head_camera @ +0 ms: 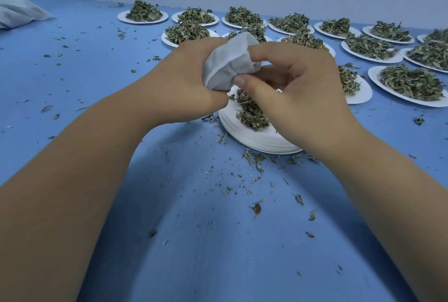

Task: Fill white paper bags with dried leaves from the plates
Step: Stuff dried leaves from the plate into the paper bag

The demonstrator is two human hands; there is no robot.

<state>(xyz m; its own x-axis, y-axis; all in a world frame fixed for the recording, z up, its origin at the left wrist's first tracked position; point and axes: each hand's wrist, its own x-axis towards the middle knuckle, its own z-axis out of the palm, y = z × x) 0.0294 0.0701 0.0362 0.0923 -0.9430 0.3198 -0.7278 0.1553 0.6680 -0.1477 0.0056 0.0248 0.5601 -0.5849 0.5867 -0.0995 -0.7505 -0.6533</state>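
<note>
— Where is the bag?
— Just above the middle of the frame. I hold the white paper bag (230, 63) bunched in my left hand (191, 78), fingers curled round it from the left.
— And the other hand?
— My right hand (298, 90) pinches the bag's right edge between thumb and forefinger.
— The leaves?
— A small heap of dried leaves (252, 112) lies on a stack of white plates (261, 142) directly below my hands. More heaped plates (412, 83) spread across the upper right. Leaf crumbs (257, 208) litter the blue table (169, 241), and a pale plastic bag (17, 10) lies at the upper left.
</note>
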